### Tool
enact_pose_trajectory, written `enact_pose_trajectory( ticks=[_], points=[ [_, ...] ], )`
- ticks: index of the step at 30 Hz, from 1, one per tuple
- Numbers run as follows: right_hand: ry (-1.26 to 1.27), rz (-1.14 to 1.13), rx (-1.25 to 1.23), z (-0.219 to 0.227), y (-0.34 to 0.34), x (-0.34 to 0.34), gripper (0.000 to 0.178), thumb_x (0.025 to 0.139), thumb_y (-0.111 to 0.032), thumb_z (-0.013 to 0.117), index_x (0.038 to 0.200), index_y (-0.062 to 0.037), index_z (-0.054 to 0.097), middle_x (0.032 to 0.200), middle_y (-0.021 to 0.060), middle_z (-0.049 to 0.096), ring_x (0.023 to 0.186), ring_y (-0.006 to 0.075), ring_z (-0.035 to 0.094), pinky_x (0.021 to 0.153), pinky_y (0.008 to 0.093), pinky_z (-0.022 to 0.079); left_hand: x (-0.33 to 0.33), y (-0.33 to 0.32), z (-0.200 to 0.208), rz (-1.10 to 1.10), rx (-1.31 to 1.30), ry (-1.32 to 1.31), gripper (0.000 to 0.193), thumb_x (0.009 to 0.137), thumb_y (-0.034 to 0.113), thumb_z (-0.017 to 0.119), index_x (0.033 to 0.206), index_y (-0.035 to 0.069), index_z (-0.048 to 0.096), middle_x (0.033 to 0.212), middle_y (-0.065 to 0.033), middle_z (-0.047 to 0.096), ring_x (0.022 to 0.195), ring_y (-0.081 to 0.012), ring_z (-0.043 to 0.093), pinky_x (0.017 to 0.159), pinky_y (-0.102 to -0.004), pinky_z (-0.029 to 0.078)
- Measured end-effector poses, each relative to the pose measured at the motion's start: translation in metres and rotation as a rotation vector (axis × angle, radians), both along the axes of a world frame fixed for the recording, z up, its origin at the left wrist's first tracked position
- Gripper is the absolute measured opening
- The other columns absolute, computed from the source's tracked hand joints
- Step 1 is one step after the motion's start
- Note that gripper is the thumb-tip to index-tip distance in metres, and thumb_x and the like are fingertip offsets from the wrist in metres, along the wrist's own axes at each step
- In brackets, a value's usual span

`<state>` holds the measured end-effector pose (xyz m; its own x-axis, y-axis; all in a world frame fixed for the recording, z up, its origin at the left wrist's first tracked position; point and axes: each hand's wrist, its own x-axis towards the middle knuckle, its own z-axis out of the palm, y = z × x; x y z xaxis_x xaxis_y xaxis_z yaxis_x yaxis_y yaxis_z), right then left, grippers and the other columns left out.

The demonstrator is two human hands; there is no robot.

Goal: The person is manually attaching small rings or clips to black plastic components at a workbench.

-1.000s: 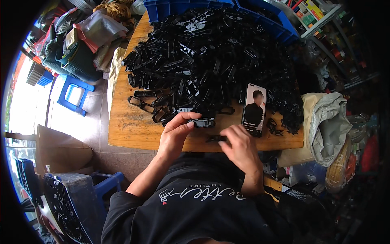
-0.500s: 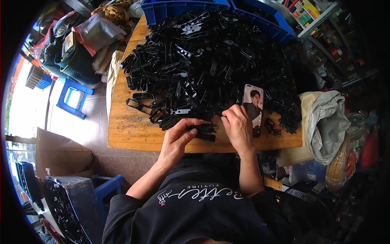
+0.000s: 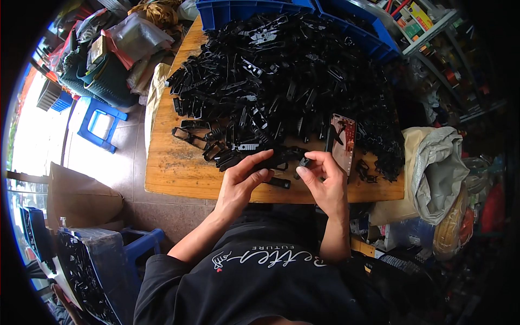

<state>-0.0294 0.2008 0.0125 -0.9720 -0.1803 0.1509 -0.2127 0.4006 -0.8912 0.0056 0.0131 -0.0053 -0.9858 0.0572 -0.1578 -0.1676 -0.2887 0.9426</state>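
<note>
A large heap of black plastic parts (image 3: 260,81) covers most of the wooden table (image 3: 168,168). At the near edge of the heap my left hand (image 3: 241,179) is closed, its thumb and fingers on a black plastic part (image 3: 279,158) that points right. To its right, my right hand (image 3: 329,181) pinches a small black piece (image 3: 304,162) between thumb and fingertips, close to the end of that part. Another black part (image 3: 279,183) lies on the wood just below the left hand's fingertips. Beside the right hand, a phone (image 3: 345,143) with a lit screen leans at the heap.
Blue plastic bins (image 3: 249,12) stand at the table's far edge. A few loose black parts (image 3: 366,170) lie at the near right. Off the right side is an open grey-lined sack (image 3: 436,173); a blue stool (image 3: 103,124) stands on the floor at left.
My right hand has turned and shifted a little right and down, so the small black piece in its fingertips now shows. My left hand keeps its hold. The phone's picture has changed.
</note>
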Motion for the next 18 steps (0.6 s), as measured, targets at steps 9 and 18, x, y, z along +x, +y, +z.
enact_pose_trajectory(
  ticks=[9, 18],
  points=[
    [-0.055, -0.081, -0.315, 0.005, -0.008, 0.009, 0.017, 0.081, -0.012, 0.067, 0.077, 0.0001, 0.055, 0.063, 0.0020, 0.057, 0.050, 0.0049, 0.051, 0.050, 0.0161, 0.040, -0.001, 0.000, -0.004, -0.037, 0.046, 0.035, 0.038, 0.088, 0.003, 0.052, 0.126, 0.002, 0.047, 0.106, -0.0066, 0.057, 0.095, -0.0129, 0.057, 0.086, -0.0246, 0.044],
    [-0.070, -0.007, -0.278, 0.005, -0.017, 0.013, 0.019, 0.079, -0.014, 0.069, 0.075, -0.0003, 0.057, 0.059, -0.0008, 0.056, 0.050, 0.0028, 0.049, 0.046, 0.0156, 0.039, -0.004, 0.001, -0.006, -0.049, -0.212, 0.237, 0.039, 0.082, -0.001, 0.056, 0.121, 0.002, 0.052, 0.087, -0.0078, 0.057, 0.078, -0.0112, 0.053, 0.071, -0.0238, 0.043]
  ],
)
